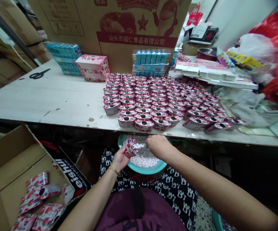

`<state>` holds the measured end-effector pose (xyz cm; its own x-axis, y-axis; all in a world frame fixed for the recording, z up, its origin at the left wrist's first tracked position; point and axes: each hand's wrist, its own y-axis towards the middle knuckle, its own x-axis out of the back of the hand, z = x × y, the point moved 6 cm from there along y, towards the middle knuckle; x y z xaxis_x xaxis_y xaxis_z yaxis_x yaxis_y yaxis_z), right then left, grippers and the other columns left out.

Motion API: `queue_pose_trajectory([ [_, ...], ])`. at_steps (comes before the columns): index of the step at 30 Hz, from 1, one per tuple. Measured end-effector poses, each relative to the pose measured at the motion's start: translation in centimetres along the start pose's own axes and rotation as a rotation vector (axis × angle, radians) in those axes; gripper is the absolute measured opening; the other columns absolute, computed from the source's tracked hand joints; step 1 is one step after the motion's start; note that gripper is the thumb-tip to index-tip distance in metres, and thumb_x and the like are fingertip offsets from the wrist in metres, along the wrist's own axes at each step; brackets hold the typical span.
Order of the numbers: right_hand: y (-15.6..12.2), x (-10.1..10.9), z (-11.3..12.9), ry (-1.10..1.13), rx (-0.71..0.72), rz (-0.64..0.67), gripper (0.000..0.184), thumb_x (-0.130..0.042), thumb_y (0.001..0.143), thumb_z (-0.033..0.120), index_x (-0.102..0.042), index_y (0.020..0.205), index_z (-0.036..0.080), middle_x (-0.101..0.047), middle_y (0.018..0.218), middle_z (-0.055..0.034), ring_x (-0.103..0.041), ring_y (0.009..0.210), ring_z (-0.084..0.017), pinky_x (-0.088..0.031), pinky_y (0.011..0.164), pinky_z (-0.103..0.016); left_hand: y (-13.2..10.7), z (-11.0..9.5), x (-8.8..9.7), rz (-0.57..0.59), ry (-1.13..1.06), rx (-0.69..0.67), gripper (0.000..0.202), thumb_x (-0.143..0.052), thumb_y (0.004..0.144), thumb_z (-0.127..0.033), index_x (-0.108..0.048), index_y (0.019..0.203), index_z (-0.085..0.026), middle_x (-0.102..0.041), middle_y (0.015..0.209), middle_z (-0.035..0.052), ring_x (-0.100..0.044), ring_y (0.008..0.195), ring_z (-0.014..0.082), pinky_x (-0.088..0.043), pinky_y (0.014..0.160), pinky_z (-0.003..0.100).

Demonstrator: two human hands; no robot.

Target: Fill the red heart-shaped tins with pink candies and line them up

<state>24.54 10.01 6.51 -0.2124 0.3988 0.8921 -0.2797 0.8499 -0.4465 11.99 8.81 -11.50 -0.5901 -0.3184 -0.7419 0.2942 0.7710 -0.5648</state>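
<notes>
Over your lap: left hand (119, 159) grips a glossy printed carton (130, 147), right hand (157, 146) pinches round white candies (139, 146) above a teal plastic bowl (153, 168); table (81, 106) edge overhangs.

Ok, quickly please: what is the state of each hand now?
Left hand: closed, holding a strawberry-printed container over the teal bowl.
Right hand: closed, fingers curled at the container's mouth; what it grips cannot be told.
</notes>
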Motion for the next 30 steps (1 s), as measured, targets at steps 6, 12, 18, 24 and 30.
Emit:
queue_pose_trajectory([
  [6,-0.5,-0.3,-0.8,0.015,-0.014,-0.021,0.028,-0.038,0.078,0.01,-0.063,0.089,0.012,-0.063,0.09,-0.0148,-0.061,0.083,-0.018,-0.045,0.069,-0.026,0.1,-0.8,0.4,0.0,-0.003,-0.044,0.026,-0.049,0.081,-0.02,-0.058,0.104,-0.016,-0.066,0.091,0.0076,-0.061,0.081,0.0176,-0.045,0.084,0.038],
  [12,-1.2,-5.2,-4.2,0.136,-0.08,-0.005,0.035,-0.039,0.072,0.008,-0.062,0.093,0.023,-0.063,0.093,-0.0065,-0.059,0.088,-0.018,-0.042,0.069,-0.026,-0.7,-2.6,0.9,-0.032,-0.037,-0.058,0.022,-0.046,0.082,-0.02,-0.06,0.1,-0.016,-0.066,0.088,0.0058,-0.061,0.077,0.0159,-0.047,0.077,0.034],
  [18,-0.8,-10.3,-4.8,0.202,-0.168,0.072,0.035,-0.037,0.072,0.008,-0.063,0.09,0.023,-0.064,0.092,-0.008,-0.059,0.089,-0.019,-0.04,0.069,-0.026,-1.9,-0.2,-0.7,0.058,-0.191,0.232,0.025,-0.044,0.082,-0.021,-0.058,0.101,-0.013,-0.063,0.093,0.0102,-0.058,0.07,0.0127,-0.047,0.061,0.025],
  [24,-0.3,-13.6,-4.7,0.224,-0.179,0.111,0.035,-0.036,0.073,0.005,-0.063,0.089,0.02,-0.064,0.09,-0.0102,-0.06,0.088,-0.018,-0.039,0.07,-0.025,-3.6,0.7,-2.5,0.132,-0.222,0.273,0.029,-0.046,0.079,-0.017,-0.055,0.105,-0.011,-0.062,0.096,0.0129,-0.057,0.071,0.0112,-0.046,0.059,0.02],
  [30,1.5,-17.3,-4.2,0.299,-0.213,0.159,0.04,-0.034,0.074,0.003,-0.061,0.098,0.02,-0.064,0.094,-0.0121,-0.06,0.089,-0.019,-0.04,0.07,-0.026,-6.0,-7.1,-3.5,0.003,-0.045,0.05,0.027,-0.044,0.082,-0.021,-0.055,0.103,-0.01,-0.063,0.093,0.0144,-0.06,0.072,0.0137,-0.048,0.055,0.019],
])
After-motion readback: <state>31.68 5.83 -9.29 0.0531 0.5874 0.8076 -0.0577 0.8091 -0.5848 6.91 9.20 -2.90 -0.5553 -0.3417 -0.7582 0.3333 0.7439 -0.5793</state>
